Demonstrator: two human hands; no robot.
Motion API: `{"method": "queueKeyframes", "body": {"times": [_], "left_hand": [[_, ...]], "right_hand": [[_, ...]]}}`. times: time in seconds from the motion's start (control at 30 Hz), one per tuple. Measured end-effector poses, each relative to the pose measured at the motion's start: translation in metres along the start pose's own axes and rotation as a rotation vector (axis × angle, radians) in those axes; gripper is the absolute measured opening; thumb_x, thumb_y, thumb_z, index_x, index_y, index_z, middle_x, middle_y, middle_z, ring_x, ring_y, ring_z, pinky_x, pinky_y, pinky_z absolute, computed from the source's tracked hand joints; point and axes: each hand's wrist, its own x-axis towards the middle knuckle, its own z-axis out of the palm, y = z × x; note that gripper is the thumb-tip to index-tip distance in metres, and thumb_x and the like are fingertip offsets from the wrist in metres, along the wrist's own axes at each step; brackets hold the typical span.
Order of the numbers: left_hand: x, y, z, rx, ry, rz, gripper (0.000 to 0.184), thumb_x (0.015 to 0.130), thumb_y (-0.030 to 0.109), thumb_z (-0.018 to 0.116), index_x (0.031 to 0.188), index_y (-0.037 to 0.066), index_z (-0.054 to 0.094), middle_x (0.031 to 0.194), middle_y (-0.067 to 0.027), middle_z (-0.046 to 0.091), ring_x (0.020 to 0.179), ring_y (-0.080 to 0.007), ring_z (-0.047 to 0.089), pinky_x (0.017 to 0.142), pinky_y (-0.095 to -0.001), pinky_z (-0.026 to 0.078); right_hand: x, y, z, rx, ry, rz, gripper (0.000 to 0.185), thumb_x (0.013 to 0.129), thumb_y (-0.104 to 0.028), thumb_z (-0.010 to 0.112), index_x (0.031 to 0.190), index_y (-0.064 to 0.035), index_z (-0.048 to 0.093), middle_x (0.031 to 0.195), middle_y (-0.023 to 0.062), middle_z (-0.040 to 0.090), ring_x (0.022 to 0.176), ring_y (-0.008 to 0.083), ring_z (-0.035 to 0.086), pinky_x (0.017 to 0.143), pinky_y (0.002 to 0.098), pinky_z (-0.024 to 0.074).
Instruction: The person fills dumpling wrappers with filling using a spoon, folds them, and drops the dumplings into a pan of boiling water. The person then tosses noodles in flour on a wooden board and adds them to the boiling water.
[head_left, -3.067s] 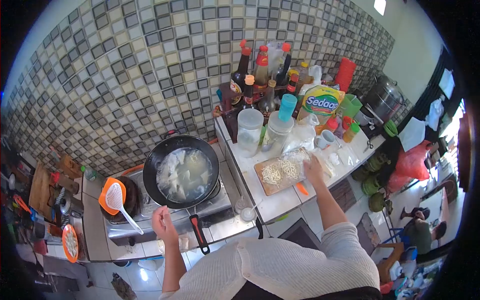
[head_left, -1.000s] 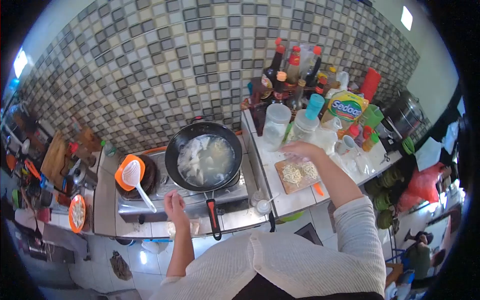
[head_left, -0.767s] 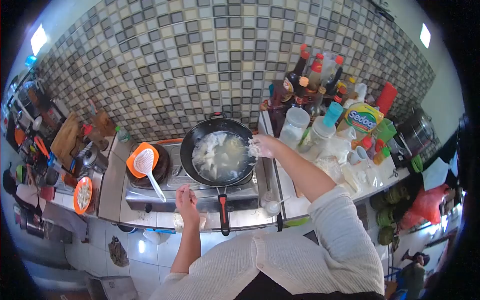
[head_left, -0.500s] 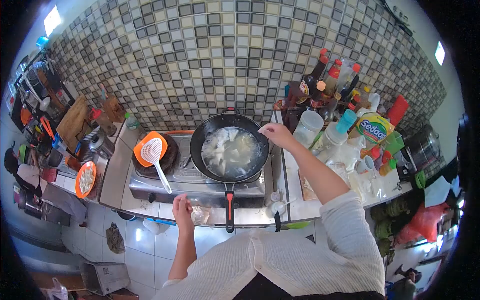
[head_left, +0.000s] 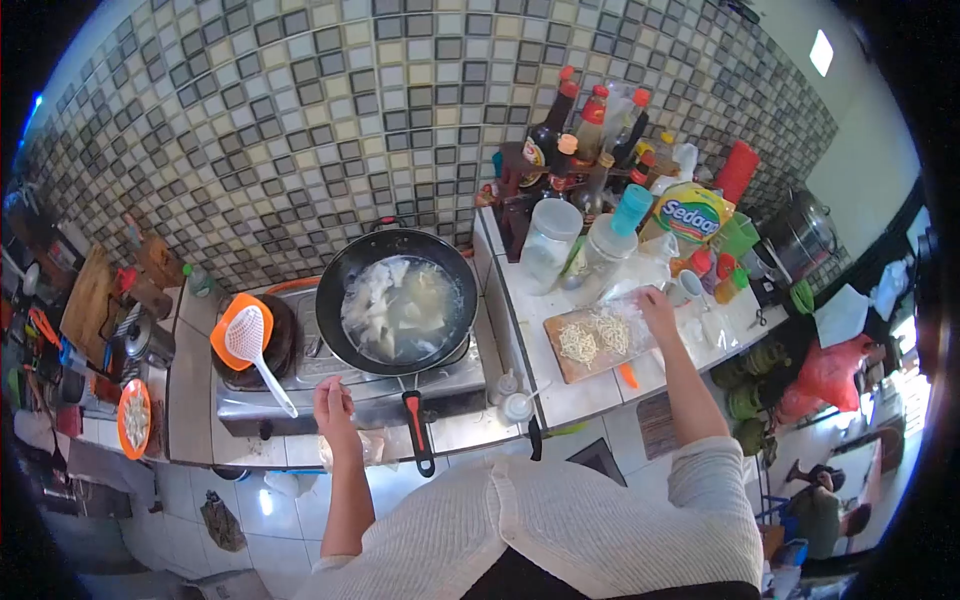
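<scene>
In the head view, a black wok [head_left: 345,258] stands on the stove, with pale flat pieces [head_left: 378,305] lying in cloudy liquid. My right hand [head_left: 657,312] is beside a wooden cutting board [head_left: 572,371], at a clear plastic wrapping [head_left: 636,322]. Its fingers are bent together; what they grip is hidden. Thin whitish strips [head_left: 590,338] lie in heaps on the board. Left of the wok handle [head_left: 418,430], my left hand [head_left: 337,408] hovers over the counter's front edge with curled fingers; anything inside them cannot be made out.
A white slotted spoon [head_left: 262,360] rests across an orange dish [head_left: 228,318] on the left burner. Sauce bottles [head_left: 550,130] and clear jars [head_left: 550,245] crowd the right counter. Small containers [head_left: 515,408] stand at the front. Far left is an orange plate [head_left: 133,420].
My right hand has moved from the wok's right rim, where it held a small pale piece, to the cutting board. The view has turned right. My left hand stays near the counter edge.
</scene>
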Motion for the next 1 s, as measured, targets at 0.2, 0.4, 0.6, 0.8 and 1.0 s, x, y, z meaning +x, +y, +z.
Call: {"method": "queueKeyframes", "body": {"times": [0.2,0.4,0.6,0.8,1.0], "left_hand": [[0.007,-0.003,0.028,0.01,-0.126,0.096,0.015,0.098,0.022,0.053,0.099,0.008,0.06,0.074,0.0033,0.049,0.06,-0.004,0.037,0.052,-0.0199,0.028],[0.003,-0.006,0.033,0.001,-0.123,0.07,0.016,0.098,0.022,0.053,0.099,0.007,0.06,0.074,0.0028,0.049,0.06,-0.0047,0.038,0.052,-0.0199,0.029],[-0.003,-0.01,0.017,0.039,-0.042,0.041,0.016,0.098,0.023,0.054,0.099,0.007,0.059,0.074,0.002,0.05,0.06,-0.0056,0.04,0.053,-0.0198,0.03],[-0.008,-0.006,0.013,0.026,0.002,0.048,0.015,0.098,0.02,0.053,0.099,0.007,0.059,0.073,0.0018,0.049,0.06,-0.0062,0.04,0.053,-0.0203,0.03],[-0.009,-0.003,0.01,0.012,0.005,0.067,0.014,0.098,0.019,0.053,0.099,0.007,0.06,0.072,0.0022,0.049,0.06,-0.0058,0.039,0.053,-0.0205,0.03]], "right_hand": [[-0.047,-0.001,0.073,-0.361,0.391,-0.267,0.04,0.091,-0.035,0.058,0.121,-0.0075,0.059,0.124,0.0142,0.058,0.116,0.0313,0.054,0.099,0.0431,0.0408],[-0.06,-0.047,0.098,-0.57,0.371,-0.24,0.041,0.09,-0.028,0.057,0.126,-0.0086,0.059,0.132,0.0186,0.054,0.129,0.0355,0.044,0.11,0.0438,0.0319],[-0.049,-0.03,0.104,-0.419,0.454,-0.344,0.025,0.087,-0.017,0.061,0.108,-0.0062,0.068,0.113,0.0212,0.064,0.114,0.04,0.056,0.097,0.0448,0.0447],[-0.05,-0.032,0.097,-0.346,0.462,-0.281,0.022,0.086,-0.011,0.059,0.103,0.0011,0.068,0.112,0.0235,0.064,0.111,0.0384,0.059,0.098,0.0424,0.0461],[-0.041,-0.024,0.099,-0.352,0.539,-0.306,0.018,0.085,-0.008,0.06,0.098,0.002,0.069,0.105,0.0225,0.066,0.107,0.0375,0.061,0.094,0.0417,0.048]]}}
